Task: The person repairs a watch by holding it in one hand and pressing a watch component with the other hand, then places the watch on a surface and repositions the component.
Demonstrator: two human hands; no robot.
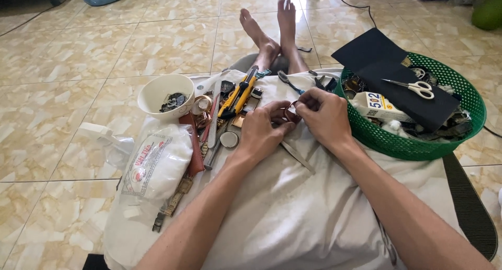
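Observation:
My left hand (264, 130) and my right hand (325, 116) meet over a white pillow (293, 212) on my lap. Together they pinch a small brownish watch part (291, 113) between the fingertips; most of it is hidden by the fingers. A thin metal tool (299, 157), like tweezers, lies on the pillow just under my hands. A round silver watch case (229, 139) rests left of my left hand.
A white bowl (164, 95) holds small parts. Yellow utility knives (238, 95), watch straps and tools lie behind my hands. A green basket (418, 144) at right holds scissors (415, 87), black cloth and a glue box. A white plastic bag (157, 165) lies left. My bare feet (272, 24) stretch ahead.

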